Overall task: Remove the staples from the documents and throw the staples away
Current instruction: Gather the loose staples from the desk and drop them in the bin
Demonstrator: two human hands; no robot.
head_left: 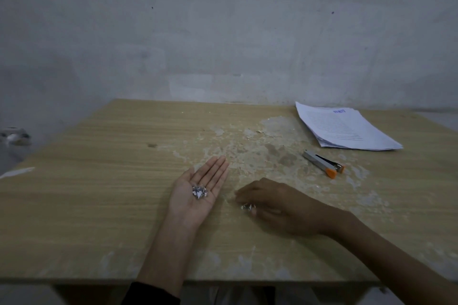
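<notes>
Staples (199,191) lie in a small loose heap on the left hand (198,190), which rests palm up on the table (99,181) with its fingers straight and together, closed on nothing. Nothing walls the heap in, so a slight tilt of that palm would probably spill it back onto the wood.

Just beside it, the right hand (275,205) lies palm down with its fingertips bunched around a second small cluster of staples (247,206). Whether they are pinched or only being gathered against the table, I cannot tell. Bent staples have sharp legs, so a hard pinch could prick a fingertip, and a loose one could drop a few on the way across to the open palm.

Around both hands the surface is pale, worn and speckled; a stray staple would likely be hard to spot there.

Farther off to the right sit the stapler (322,163) and the documents (347,129), well apart from the hands. No bin shows, so the heap may have to be carried.
</notes>
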